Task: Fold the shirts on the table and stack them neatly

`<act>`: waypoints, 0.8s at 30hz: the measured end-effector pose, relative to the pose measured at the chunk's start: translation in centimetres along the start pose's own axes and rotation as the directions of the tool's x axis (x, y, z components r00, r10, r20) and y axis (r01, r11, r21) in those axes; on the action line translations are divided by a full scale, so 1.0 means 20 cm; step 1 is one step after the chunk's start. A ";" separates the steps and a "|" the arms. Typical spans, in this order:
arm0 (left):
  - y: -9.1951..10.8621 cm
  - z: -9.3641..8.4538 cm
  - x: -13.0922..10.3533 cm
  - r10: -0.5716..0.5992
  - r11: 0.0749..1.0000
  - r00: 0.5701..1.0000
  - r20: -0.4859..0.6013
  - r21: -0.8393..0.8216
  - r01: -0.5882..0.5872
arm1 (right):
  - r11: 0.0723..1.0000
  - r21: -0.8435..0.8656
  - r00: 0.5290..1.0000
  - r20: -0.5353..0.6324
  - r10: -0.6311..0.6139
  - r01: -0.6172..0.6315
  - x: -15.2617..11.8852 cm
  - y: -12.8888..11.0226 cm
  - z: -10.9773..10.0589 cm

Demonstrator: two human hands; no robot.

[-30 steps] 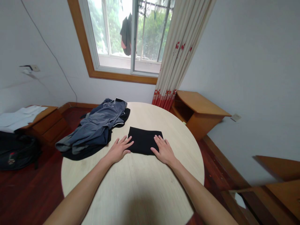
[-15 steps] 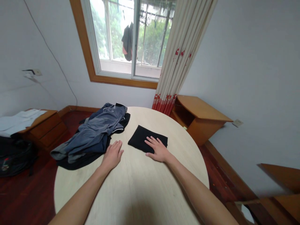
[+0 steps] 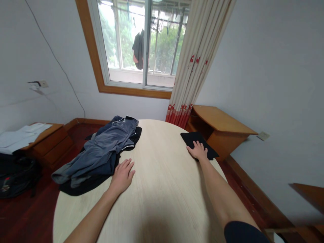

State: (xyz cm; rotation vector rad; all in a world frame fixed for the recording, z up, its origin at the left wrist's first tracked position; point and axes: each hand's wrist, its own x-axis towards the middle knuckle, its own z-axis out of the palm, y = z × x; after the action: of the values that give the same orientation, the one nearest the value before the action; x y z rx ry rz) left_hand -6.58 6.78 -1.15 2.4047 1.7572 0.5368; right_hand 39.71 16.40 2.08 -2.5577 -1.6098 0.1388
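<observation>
On the pale round table [image 3: 162,189], my right hand [image 3: 198,151] lies with spread fingers on a folded black garment [image 3: 188,136]. That garment rests by the table's far right edge, one corner reaching the rim. My left hand [image 3: 123,175] is flat on the tabletop, fingers stretched out and nothing held. Beside it on the left is a loose pile of clothes. A grey-blue polo shirt [image 3: 108,135] with white-edged collar and sleeve lies on top, with black cloth [image 3: 76,190] showing underneath.
A wooden cabinet [image 3: 225,119] stands beyond the table's right side, near a long curtain [image 3: 196,60] and a window [image 3: 162,47]. At left are a drawer unit [image 3: 57,145] with white papers [image 3: 22,135] and a black bag [image 3: 17,175] on the floor.
My right hand has slid the folded black garment from the table's middle to its far right edge. My left hand stays in about the same place beside the clothes pile.
</observation>
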 end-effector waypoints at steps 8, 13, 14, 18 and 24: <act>0.02 -0.01 0.00 0.002 1.000 1.000 -0.022 0.017 -0.002 | 0.980 -0.084 0.968 -0.163 -0.192 0.180 -0.30 -0.28 0.06; 0.03 -0.02 0.00 -0.001 1.000 1.000 -0.025 0.001 0.001 | 0.898 0.080 0.902 -0.020 -0.432 0.432 -0.68 -0.47 0.19; 0.05 -0.03 0.00 0.001 1.000 0.999 -0.033 -0.024 -0.002 | 0.888 0.086 0.892 -0.024 -0.452 0.452 -0.74 -0.48 0.19; 0.11 -0.15 -0.03 -0.031 0.972 0.979 -0.204 -0.233 -0.018 | 0.875 0.127 0.883 -0.020 -0.469 0.468 -0.85 -0.44 0.17; 0.06 -0.43 -0.08 -0.098 0.993 0.720 -0.687 -0.111 0.030 | 0.822 0.245 0.846 0.018 -0.533 0.514 -0.83 -0.35 0.16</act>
State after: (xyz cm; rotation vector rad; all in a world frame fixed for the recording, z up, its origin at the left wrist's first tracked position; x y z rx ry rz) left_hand -9.00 3.86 6.89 2.2009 1.9677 1.6496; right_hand 25.86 4.69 0.12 -1.8755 -2.1209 0.3615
